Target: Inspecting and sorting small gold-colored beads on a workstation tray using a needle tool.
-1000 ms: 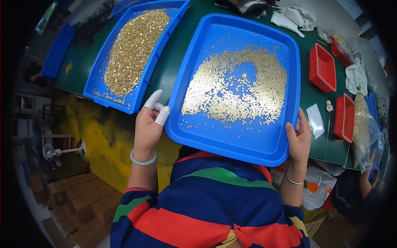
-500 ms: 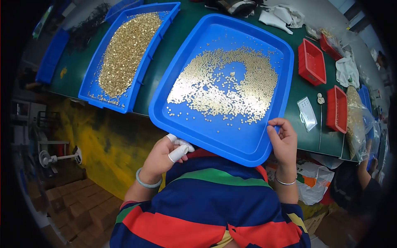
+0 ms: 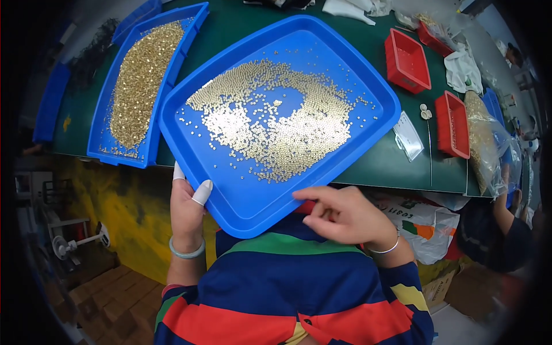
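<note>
A large blue plastic tray is turned with one corner toward my body. Small round gold-coloured pieces lie across its floor in a rough ring, with some scattered singly. My left hand grips the tray's left near side; a white finger cover shows on the thumb over the rim, and its other fingers are mostly hidden below. By the right near edge, my right hand has its index finger stretched to the rim, thumb apart and the other fingers curled, with nothing seen in them.
Left of the tray stands a longer blue tray heaped with gold-coloured pieces. Red bins, a white label card, a thin rod and a clear bag occupy the green table's right side. Another person's arm shows far right.
The tray has turned clockwise, its near corner swinging left. My left hand has moved up its side, thumb now over the rim. My right hand has left the right corner and moved left.
</note>
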{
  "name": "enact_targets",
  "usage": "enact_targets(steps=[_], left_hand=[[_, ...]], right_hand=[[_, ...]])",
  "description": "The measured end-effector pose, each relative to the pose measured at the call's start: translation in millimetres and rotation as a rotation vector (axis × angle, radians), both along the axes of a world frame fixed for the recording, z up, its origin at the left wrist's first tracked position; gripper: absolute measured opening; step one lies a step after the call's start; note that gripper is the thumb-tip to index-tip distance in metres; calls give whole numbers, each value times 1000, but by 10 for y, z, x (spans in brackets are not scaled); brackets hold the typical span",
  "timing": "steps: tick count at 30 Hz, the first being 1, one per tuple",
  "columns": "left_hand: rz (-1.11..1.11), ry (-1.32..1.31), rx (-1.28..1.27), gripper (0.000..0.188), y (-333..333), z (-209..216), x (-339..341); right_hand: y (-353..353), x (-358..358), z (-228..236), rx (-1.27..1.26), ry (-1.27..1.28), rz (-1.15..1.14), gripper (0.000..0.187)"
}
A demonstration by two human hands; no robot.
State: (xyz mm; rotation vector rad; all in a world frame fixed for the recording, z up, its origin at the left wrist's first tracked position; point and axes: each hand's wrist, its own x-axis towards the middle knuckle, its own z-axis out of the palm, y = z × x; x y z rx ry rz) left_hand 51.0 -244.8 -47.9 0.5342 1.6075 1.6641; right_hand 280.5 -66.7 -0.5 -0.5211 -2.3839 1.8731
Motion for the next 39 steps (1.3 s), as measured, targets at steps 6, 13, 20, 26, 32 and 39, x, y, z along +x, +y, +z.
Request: enact_targets(steps=[6,13,20,26,32,39], left_hand=[[-99,-2,3,68,37,-75,-465],[47,64,-6,67,27,-268,-271],[96,76,32,62,705,-36,-328],[-12,-84,116,60,566,82,-501],[-77,5,171,59,582,159,-815],[-57,-49,140,57,587,168,-856]], right_hand=[[686,287,-197,491,97,-784,36],[942,264,-520,749,-125,-833,39],[1776,213,-383,363,-219,-775,40],[1516,409,-314,2,-40,-795,37],[1179,372,-308,134,97,-935,34],[1030,359,-298,11,148,-926,37]])
